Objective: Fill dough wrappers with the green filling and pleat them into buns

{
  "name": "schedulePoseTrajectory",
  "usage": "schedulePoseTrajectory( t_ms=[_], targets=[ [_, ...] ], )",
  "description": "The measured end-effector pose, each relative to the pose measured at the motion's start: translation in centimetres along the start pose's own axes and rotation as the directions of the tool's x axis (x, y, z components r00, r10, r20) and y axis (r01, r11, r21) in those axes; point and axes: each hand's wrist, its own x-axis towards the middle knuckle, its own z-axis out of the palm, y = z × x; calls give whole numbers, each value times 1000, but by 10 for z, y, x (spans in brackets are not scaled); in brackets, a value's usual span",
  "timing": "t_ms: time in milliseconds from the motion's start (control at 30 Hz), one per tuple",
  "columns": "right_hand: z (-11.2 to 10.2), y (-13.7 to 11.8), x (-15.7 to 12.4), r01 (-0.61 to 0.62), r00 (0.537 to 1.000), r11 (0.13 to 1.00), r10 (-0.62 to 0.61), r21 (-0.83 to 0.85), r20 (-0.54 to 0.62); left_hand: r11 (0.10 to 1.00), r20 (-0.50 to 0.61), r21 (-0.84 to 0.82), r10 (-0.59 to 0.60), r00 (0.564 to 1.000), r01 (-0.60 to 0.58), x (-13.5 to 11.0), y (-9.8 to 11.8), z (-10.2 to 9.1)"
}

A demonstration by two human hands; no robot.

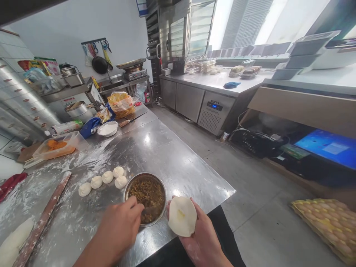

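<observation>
Right of the steel bowl (144, 173) of brown filling (147, 194), the right hand (203, 241) cups a dough round (182, 216) in its fingers (194, 209); it looks soft and light, best supported from beneath. The left hand (119, 230) grips what seems a spoon (148, 211) in the bowl.

The fingers of the left hand (119, 230) cover a small tool inside the round steel bowl (144, 175), so I cannot tell its shape, and they hide also part of the bowl rim. The flat round white dough (182, 217) hides most fingers of the right hand (203, 246). The long reddish wooden rolling pin (41, 218) is cut off by the bottom edge, and a pale dough piece (15, 239) by the corner. A tray of pale eggs (325, 230) is cut off at the right edge. The printing on the far clear bag (121, 104) is too small for reading.
</observation>
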Motion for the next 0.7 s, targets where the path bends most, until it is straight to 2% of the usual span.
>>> schedulePoseTrajectory(
  t_ms=[67,200,300,400,500,600,633,700],
  targets=[
    [-1,-2,-1,2,1000,1000,-2,-1,-9,998,22,26,-63,998,62,5,-9,4],
    [-4,-1,-1,-13,1000,1000,13,3,11,993,45,60,-108,993,105,1,-15,4],
    [-4,3,1,-14,999,1000,14,-5,46,999,30,20,-39,999,39,-4,-7,-4],
    [0,5,-1,-25,997,999,28,-48,69,998,69,49,30,997,-34,3,-3,-9],
    [6,4,-5,-15,999,990,21,-143,42,990,61,134,-43,997,35,15,-12,-9],
    [8,1,-10,2,1000,977,3,-213,26,978,19,174,-120,993,115,15,-27,-11],
    [9,1,-11,5,1000,975,1,-223,25,979,10,168,-118,993,115,11,-30,-13],
    [8,1,-12,7,1000,973,-2,-232,22,993,23,114,-44,999,41,4,-35,-16]
  ],
)
